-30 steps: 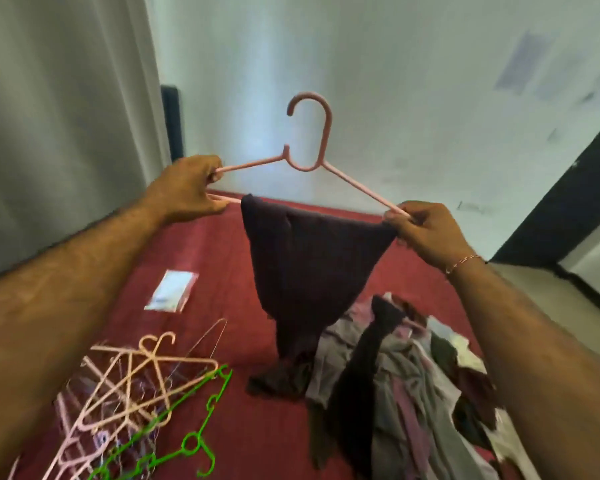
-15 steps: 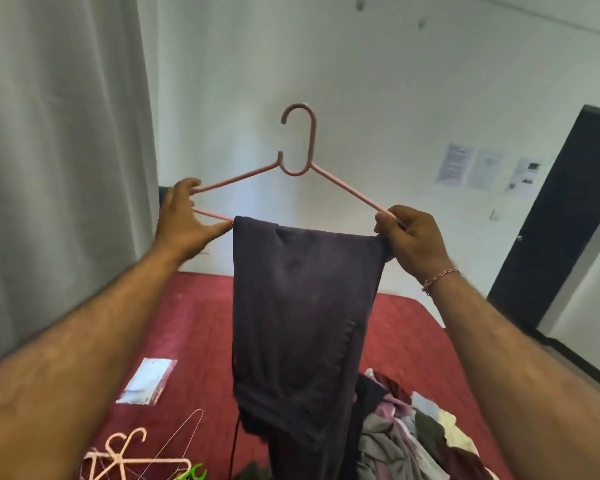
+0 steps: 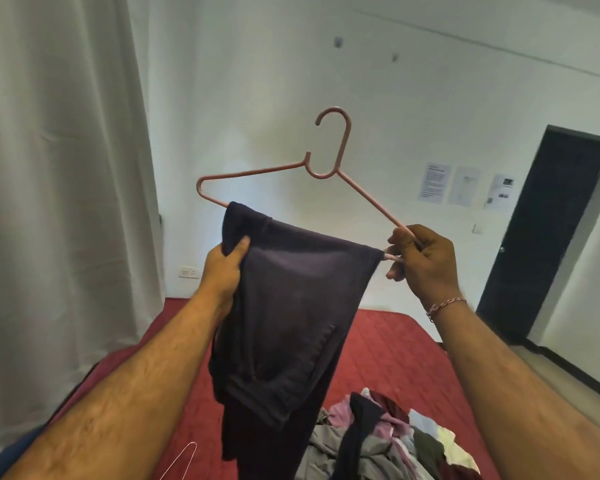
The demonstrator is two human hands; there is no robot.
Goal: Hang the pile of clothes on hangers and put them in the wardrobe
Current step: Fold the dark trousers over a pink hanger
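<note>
I hold 1 pink hanger up in front of me, hook at top, w/ 1 dark garment folded over its bottom bar. The garment hangs down in 2 layers, lower end dropping toward the near edge of view.

My right hand pinches the hanger's right corner: fingers curled round the sloping arm and the bar end, just beside the garment's right edge. There's 1 bracelet on that wrist. My left hand grips the garment's left edge just under the bar, thumb on the front, fingers behind the cloth. It's on cloth only; the hanger's left corner sticks out free, up and left of it.

Below is 1 bed w/ a red cover. On it, near right, lies 1 pile of clothes: grey, pink, dark, olive and pale pieces tangled together; can't count the pieces. Near, left of the pile, the tip of 1 more hanger, thin wire, pokes in at the bottom edge.

Far side: white wall w/ 3 paper sheets stuck in a row, 1 dark door to their right, 1 small switch between sheets and door. 1 white curtain fills the left, w/ 1 socket plate on the wall low beside it. 2 small marks sit high on the wall. Wardrobe isn't in view.
</note>
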